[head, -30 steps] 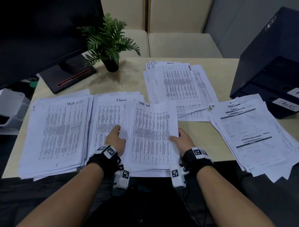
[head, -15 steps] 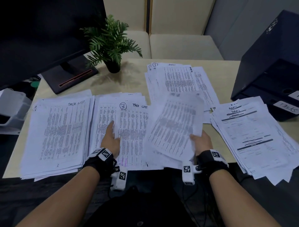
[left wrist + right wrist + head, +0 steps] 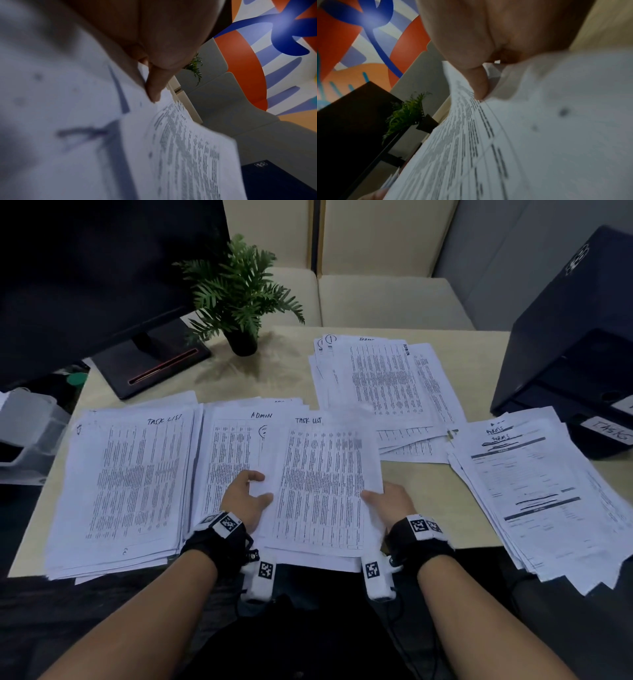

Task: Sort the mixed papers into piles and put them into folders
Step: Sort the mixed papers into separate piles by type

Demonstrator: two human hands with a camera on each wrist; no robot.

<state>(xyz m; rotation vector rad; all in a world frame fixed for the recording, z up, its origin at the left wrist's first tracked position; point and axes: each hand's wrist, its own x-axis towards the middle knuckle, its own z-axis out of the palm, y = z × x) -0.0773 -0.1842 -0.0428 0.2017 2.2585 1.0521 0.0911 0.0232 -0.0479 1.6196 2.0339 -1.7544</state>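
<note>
Half a second before, the right hand [image 3: 388, 501] had a sheet swung up to the right. Now a TASK LIST sheet [image 3: 322, 481], perhaps the same one, lay flat on the near centre stack [image 3: 229, 453], half covering the circled mark [image 3: 263, 431] briefly bared. Both hands pinched its side edges with thumbs on top, the left hand [image 3: 245, 498] opposite the right. It was unsorted and likely belonged on the left TASK LIST pile [image 3: 130, 474].
</note>
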